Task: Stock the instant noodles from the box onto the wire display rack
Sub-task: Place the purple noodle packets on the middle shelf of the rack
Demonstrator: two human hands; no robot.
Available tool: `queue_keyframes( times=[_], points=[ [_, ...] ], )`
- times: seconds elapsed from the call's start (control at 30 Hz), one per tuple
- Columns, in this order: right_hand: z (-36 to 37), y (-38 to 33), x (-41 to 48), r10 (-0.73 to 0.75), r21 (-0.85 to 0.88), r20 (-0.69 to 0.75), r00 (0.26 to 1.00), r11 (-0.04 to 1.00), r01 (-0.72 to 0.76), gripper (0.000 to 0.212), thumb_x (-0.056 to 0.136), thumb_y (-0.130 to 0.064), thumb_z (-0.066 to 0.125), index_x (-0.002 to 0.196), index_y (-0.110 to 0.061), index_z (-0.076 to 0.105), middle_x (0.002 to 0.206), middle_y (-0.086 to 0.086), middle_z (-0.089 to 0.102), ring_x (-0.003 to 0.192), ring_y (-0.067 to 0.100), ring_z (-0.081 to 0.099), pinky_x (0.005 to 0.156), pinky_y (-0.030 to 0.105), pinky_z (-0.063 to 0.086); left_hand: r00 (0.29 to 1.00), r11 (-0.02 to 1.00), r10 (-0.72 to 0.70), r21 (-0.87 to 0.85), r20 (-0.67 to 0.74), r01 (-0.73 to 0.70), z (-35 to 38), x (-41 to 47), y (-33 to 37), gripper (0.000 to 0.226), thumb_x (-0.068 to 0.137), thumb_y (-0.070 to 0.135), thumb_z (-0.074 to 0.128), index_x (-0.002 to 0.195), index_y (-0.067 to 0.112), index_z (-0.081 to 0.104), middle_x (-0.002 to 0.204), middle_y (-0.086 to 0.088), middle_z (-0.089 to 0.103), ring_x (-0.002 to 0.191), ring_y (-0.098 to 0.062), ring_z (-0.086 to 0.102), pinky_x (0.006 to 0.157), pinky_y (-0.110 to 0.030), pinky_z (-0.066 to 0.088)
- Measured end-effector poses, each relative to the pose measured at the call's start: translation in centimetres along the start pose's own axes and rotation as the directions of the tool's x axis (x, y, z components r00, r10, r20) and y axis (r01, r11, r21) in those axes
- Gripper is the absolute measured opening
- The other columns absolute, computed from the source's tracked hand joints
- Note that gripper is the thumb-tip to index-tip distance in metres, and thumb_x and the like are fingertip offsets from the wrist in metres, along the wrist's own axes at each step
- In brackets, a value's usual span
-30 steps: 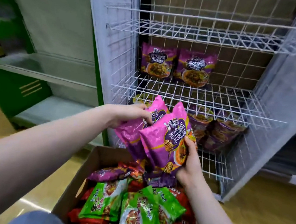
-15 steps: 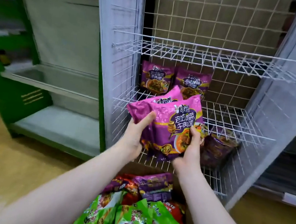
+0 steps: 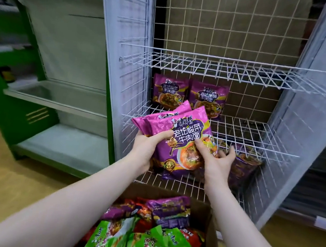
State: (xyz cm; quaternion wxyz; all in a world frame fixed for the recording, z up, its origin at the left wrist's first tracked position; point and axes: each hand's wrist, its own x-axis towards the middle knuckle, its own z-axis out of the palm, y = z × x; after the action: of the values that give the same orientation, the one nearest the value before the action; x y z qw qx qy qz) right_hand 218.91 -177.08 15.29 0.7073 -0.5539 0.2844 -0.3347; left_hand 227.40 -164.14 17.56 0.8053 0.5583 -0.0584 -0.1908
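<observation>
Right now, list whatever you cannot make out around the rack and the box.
Head view:
- Rear purple foil noodle packet in the left hand: mostly covered by the front purple packet.
- Right hand: gripping or only touching, unclear.
- Purple packets low in the white wire rack: count hidden behind held packets.
- Brown cardboard box: cut by bottom edge.
</observation>
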Motion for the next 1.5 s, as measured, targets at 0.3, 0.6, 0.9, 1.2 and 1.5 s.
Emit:
queue_keyframes(
  times=[0.3,0.6,0.9,1.2,1.5],
  points=[
    [-1.0,-2.8,2.3,0.016,-0.412,0.327,0.945,0.902,0.128,0.047,0.069,-0.033,0.081,0.106,-0.014,0.059,0.097,-0.004,0.066,0.09,0.01,0.062,0.08,0.023,0.047,0.984,0.942,-0.016,0.332,0.175,-0.044,0.3,3.3,3.1,0.072,0.058,0.017,0.087,0.122,0.01,0.056,0.106,-0.01,0.071,0.089,-0.023,0.071,0.076,-0.037,0.057],
    [1.2,-1.1,5.2,0.148,-0.198,0.331,0.932,0.976,-0.084,0.047,0.072,-0.033,0.077,0.11,-0.009,0.062,0.097,0.006,0.074,0.087,0.02,0.071,0.077,0.031,0.055,0.97,0.869,-0.118,0.494,0.214,-0.003,-1.1,8.0,5.0,0.028,0.087,0.05,0.055,0.087,0.022,0.054,0.078,0.001,0.068,0.063,-0.012,0.066,0.06,-0.026,0.056],
    [3.1,-2.1,7.7,0.077,-0.033,0.194,0.978,0.997,-0.072,0.029,0.081,-0.021,0.071,0.106,-0.011,0.063,0.091,0.005,0.073,0.07,0.012,0.071,0.056,0.021,0.055,0.963,0.899,-0.137,0.437,0.233,0.022,-2.6,12.6,7.9,0.02,0.078,0.031,0.07,0.089,0.015,0.064,0.07,-0.005,0.072,0.055,-0.016,0.068,0.06,-0.031,0.059],
    [5.3,-3.2,10.5,0.141,-0.065,0.056,0.988,0.988,-0.137,0.028,0.078,-0.029,0.074,0.098,-0.012,0.064,0.082,0.005,0.071,0.061,0.012,0.069,0.049,0.02,0.052,0.92,0.883,-0.328,0.417,0.216,0.217,-2.3,19.0,8.7,0.015,0.086,0.015,0.06,0.072,0.013,0.059,0.048,-0.001,0.064,0.037,-0.011,0.06,0.038,-0.017,0.048],
    [7.8,-3.8,15.9,0.159,-0.021,-0.212,0.964,0.986,-0.167,0.083,0.052,-0.048,0.08,0.121,-0.008,0.056,0.097,0.014,0.07,0.064,0.024,0.07,0.063,0.043,0.059,0.973,0.988,-0.147,0.068,0.179,0.137,-0.9,27.8,6.7,0.026,0.081,0.0,0.068,0.103,0.011,0.059,0.055,-0.002,0.069,0.045,-0.014,0.065,0.043,-0.029,0.055]
  ],
)
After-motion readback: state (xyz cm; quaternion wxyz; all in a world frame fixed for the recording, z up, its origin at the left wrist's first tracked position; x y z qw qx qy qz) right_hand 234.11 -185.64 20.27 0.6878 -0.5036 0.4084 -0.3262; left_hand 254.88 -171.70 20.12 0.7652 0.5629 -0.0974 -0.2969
